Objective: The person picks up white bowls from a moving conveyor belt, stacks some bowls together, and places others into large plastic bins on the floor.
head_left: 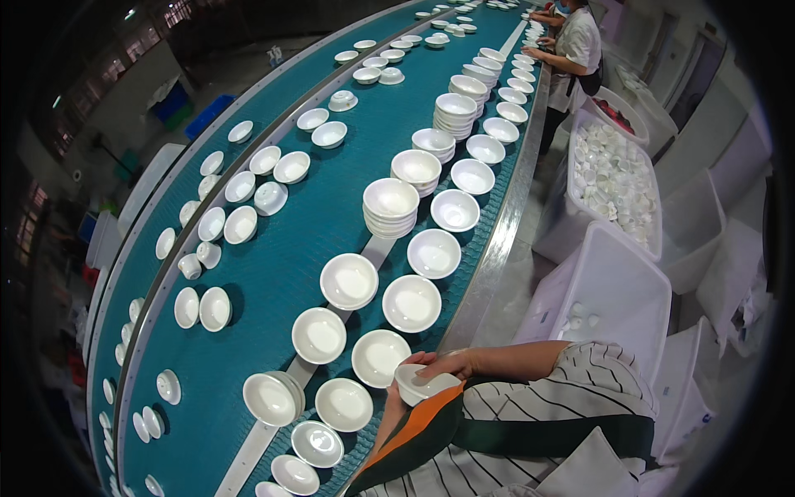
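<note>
A small white bowl (411, 389) is held tilted at the right edge of the belt, close to my body. My right hand (454, 364) is closed on its rim, with the thumb reaching over the inside. Lower down, my left hand (392, 411) grips the same bowl from the side and below; most of its fingers are hidden behind the bowl. Just left of my hands, a white bowl (379, 358) rests upright on the green conveyor belt (273, 248). More single bowls form a row along the belt's near edge.
Stacked bowls (390, 204) line a pale divider strip (248, 457). Loose bowls, some overturned, are scattered farther left. A metal rail (497, 248) edges the belt. At right stand white bins (617, 282), one heaped with small white pieces. A co-worker (578, 50) stands farther up the belt.
</note>
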`<state>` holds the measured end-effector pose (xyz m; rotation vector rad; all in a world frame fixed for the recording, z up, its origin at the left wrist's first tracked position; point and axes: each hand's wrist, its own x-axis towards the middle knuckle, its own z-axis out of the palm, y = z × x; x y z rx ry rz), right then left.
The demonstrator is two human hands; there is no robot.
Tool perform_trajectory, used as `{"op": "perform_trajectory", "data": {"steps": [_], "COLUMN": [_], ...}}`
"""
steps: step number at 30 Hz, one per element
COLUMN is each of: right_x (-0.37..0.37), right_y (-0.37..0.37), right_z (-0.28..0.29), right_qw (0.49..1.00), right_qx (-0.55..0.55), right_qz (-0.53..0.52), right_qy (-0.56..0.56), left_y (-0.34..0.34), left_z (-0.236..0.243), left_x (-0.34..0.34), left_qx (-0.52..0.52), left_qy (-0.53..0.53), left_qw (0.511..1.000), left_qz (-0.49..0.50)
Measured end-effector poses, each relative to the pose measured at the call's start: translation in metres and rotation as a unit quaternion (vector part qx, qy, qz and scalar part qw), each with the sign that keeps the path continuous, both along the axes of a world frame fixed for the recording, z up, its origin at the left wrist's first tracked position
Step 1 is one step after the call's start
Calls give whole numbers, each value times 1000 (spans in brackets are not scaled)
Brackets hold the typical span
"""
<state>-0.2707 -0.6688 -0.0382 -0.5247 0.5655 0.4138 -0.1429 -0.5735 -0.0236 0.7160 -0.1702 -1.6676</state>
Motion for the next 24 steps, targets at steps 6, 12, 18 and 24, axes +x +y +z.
{"op": "perform_trajectory", "data": {"steps": [6,12,18,24], "right_x": [-22,-31,-41,-61], "right_y": [-35,-62,-110,-151], "right_z": [-18,16,71,79], "right_qw": [996,992,882,815], "right_qx": [72,-117,-467,-573], "right_qz": [-32,-46,25,-35], "right_qy": [-41,12,-54,-84], "left_y": [-43,-74,-95,-115], "left_z": [-5,-10,-16,-15], "left_x": [-24,-41,-49,-59], "left_qx": [31,51,77,99], "left_qy": [72,95,96,97], "left_qw": [997,994,992,990], "left_qz": [-16,-18,-5,7]}}
